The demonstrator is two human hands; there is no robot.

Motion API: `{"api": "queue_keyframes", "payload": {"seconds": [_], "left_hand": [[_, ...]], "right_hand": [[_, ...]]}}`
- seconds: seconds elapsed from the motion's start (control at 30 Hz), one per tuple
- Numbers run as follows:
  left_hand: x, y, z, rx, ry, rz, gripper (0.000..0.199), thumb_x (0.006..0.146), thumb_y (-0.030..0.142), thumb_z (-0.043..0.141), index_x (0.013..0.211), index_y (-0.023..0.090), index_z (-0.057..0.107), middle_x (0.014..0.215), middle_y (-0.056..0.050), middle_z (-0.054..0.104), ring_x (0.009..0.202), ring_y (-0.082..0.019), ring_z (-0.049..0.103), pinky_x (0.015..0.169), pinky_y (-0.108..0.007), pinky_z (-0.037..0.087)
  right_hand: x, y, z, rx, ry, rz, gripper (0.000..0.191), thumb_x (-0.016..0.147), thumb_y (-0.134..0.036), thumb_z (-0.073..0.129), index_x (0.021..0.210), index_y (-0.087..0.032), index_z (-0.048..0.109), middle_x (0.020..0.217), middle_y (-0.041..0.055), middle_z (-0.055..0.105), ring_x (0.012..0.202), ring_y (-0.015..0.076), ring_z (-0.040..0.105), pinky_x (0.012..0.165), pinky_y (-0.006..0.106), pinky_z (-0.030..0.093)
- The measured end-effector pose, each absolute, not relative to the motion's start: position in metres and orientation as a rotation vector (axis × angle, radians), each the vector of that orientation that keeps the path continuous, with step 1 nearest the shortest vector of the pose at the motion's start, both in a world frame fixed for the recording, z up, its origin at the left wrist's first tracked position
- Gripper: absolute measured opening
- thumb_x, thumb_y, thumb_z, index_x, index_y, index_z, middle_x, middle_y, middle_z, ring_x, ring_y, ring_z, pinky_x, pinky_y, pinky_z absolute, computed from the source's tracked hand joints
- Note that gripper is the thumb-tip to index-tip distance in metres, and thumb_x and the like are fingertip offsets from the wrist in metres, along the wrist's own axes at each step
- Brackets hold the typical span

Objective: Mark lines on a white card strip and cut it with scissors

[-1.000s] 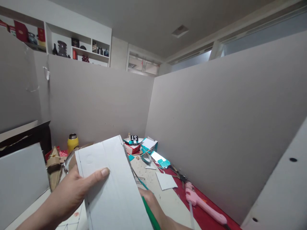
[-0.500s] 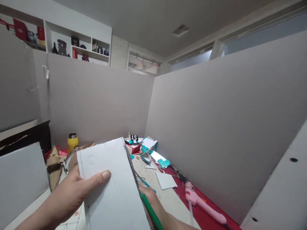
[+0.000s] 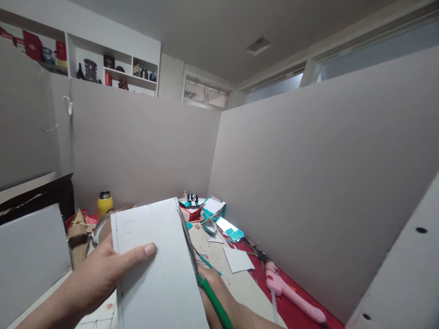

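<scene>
A white board (image 3: pixel 154 265) rises from the bottom centre, tilted away from me, with a drawn line near its left edge. My left hand (image 3: pixel 99 274) grips that left edge, thumb flat on the face and the other fingers hidden behind. Along the right edge of the board, my right hand (image 3: pixel 219 292) is closed around green-handled scissors (image 3: pixel 214 299). Their dark blade lies along the board's right edge and points up and away. The lower part of the right hand is partly hidden by the board and handle.
A pink glue gun (image 3: pixel 295 297) lies on red cloth at the right. Beyond the board are paper scraps (image 3: pixel 238 259) and small teal models (image 3: pixel 209 224). A yellow bottle (image 3: pixel 104 205), a cardboard model (image 3: pixel 78 235) and another white board (image 3: pixel 32 260) are on the left. Grey partitions surround the table.
The scissors' blade and green handle have shifted slightly left along the board's right edge. The left hand keeps its hold, with the thumb almost unmoved.
</scene>
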State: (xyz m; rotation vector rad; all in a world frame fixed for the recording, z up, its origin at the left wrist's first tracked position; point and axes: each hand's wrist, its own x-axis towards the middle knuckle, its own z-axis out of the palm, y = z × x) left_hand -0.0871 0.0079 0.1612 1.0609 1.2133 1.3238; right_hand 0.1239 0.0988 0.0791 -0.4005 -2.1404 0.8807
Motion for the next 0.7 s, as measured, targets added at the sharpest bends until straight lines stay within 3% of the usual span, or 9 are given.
{"api": "queue_keyframes", "payload": {"seconds": [0.13,0.4,0.6,0.7], "left_hand": [[-0.084,0.008,0.163,1.07,1.199,1.309,0.078,0.065,0.048,0.081,0.133,0.018,0.057,0.099,-0.016,0.076,0.084,-0.035,0.072,0.078,-0.044,0.057],[-0.076,0.009,0.16,1.084,1.194,1.338,0.074,0.065,0.05,0.08,0.129,0.019,0.06,0.106,-0.015,0.074,0.091,-0.035,0.07,0.083,-0.045,0.055],[-0.109,0.018,0.173,1.309,1.108,1.207,0.065,0.07,0.049,0.075,0.127,0.02,0.063,0.109,-0.014,0.074,0.098,-0.037,0.068,0.082,-0.043,0.056],[-0.133,0.021,0.185,1.36,1.31,1.465,0.059,0.075,0.054,0.068,0.125,0.023,0.063,0.111,-0.01,0.073,0.106,-0.033,0.065,0.086,-0.036,0.053]], "right_hand": [[0.122,0.095,0.085,-0.414,-2.136,0.954,0.031,0.089,-0.047,0.056,0.092,-0.02,0.071,0.082,0.0073,0.07,0.089,0.026,0.064,0.085,0.035,0.051],[0.116,0.085,0.094,-0.525,-1.937,1.24,0.032,0.085,-0.047,0.062,0.086,-0.017,0.075,0.074,0.0069,0.07,0.079,0.026,0.065,0.07,0.033,0.054],[0.119,0.093,0.089,-0.5,-2.022,1.037,0.03,0.087,-0.041,0.06,0.074,-0.017,0.071,0.07,0.0048,0.066,0.071,0.0217,0.06,0.068,0.03,0.052],[0.119,0.097,0.079,-0.515,-2.109,1.005,0.03,0.086,-0.041,0.061,0.068,-0.017,0.067,0.063,0.0026,0.062,0.066,0.0198,0.058,0.061,0.027,0.05]]}}
